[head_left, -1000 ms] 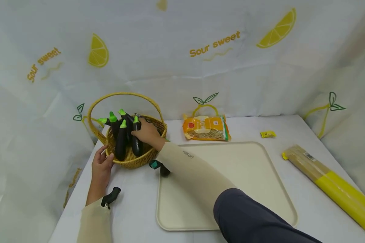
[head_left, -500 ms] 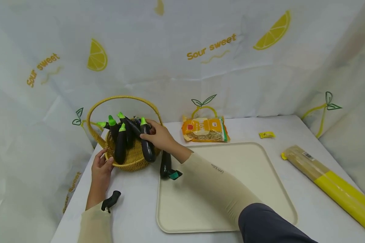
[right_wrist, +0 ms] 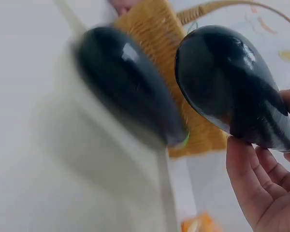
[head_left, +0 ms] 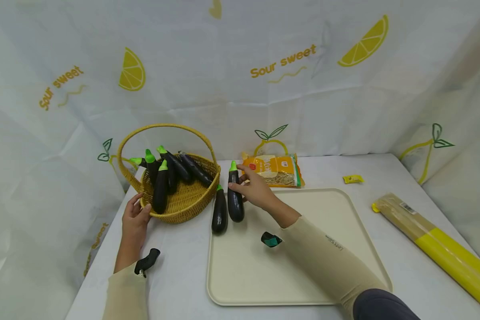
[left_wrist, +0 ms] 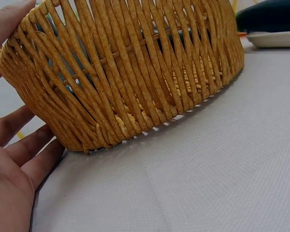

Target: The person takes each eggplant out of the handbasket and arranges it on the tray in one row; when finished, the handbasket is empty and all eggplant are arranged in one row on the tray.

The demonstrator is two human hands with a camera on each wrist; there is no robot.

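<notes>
My right hand point(head_left: 254, 186) pinches the upper part of a dark eggplant point(head_left: 235, 200) with a bright green cap, above the left part of the beige tray point(head_left: 300, 284). In the right wrist view this held eggplant point(right_wrist: 227, 77) fills the space before my fingers. A second eggplant point(head_left: 220, 212) lies across the tray's left rim, beside the held one. My left hand point(head_left: 136, 220) grips the near left side of the yellow wicker basket point(head_left: 184, 215), thumb by its rim. Several eggplants point(head_left: 160, 189) lie inside the basket, mostly towards its left and back.
Behind the tray lies an orange food packet point(head_left: 280, 171). A small yellow packet point(head_left: 353, 178) sits at the back right. Along the right side stretches a long yellow and clear pack point(head_left: 432, 246). The basket's tall handle point(head_left: 166, 125) arches over its opening.
My right hand has lifted an eggplant out of the basket and carried it right, over the tray. The eggplant on the tray's left rim has come into full view. My left hand stays at the basket.
</notes>
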